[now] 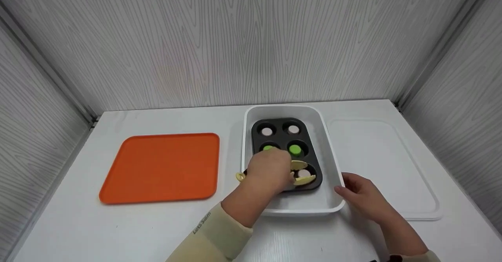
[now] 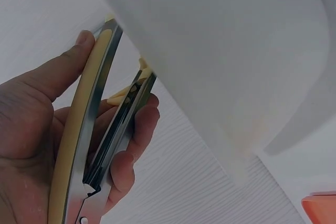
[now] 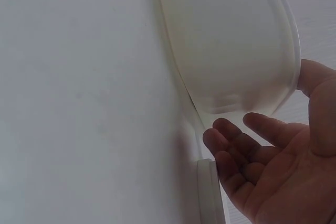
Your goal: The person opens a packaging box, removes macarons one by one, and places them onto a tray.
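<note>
My left hand [image 1: 270,171] holds a pair of tongs [image 2: 79,108] with pale yellow handles and tips. The tong tips are spread on either side of a pale pink round piece [image 1: 304,173] in the near right cup of a dark muffin tin [image 1: 283,136]. That tin lies inside a white plastic bin [image 1: 331,156]. Green pieces [image 1: 295,150] sit in the middle cups, the left one partly hidden by my hand. Two pale pieces [image 1: 293,129] are in the far cups. At the bin's near right side, my right hand [image 1: 362,195] grips its rim, thumb over the edge and fingers outside.
An orange tray [image 1: 160,168] lies flat on the white table [image 1: 129,234] to the left of the bin. To the right lies a flat white lid [image 1: 384,164], close to my right hand. Grey wood-patterned panels [image 1: 251,42] stand behind and at both sides.
</note>
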The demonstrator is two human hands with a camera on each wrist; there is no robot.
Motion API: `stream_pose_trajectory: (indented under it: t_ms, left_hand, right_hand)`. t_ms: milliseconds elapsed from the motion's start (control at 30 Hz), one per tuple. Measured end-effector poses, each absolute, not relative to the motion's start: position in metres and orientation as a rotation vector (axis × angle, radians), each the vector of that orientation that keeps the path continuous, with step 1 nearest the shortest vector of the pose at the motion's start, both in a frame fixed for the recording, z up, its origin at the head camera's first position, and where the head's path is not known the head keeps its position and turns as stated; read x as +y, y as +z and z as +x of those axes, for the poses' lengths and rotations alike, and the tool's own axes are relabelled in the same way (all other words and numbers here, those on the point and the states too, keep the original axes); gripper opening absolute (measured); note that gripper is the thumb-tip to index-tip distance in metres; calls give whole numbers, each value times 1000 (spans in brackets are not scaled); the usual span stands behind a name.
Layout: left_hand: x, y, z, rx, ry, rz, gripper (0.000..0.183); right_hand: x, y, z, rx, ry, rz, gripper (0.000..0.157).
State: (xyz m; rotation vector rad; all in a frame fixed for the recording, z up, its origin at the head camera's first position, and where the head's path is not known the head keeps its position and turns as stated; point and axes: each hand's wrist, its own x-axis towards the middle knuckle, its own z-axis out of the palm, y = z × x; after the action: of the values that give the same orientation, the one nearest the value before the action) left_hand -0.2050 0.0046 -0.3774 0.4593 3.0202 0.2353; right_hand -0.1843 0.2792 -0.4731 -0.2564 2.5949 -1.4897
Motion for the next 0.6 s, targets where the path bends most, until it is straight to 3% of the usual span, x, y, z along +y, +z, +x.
stream_pose_trajectory:
  t_ms: [600]
  left_hand:
    - [3,-382,-201,2999,239,453,33]
  right_hand:
    - [279,-473,-186,2586,-1476,-249,52]
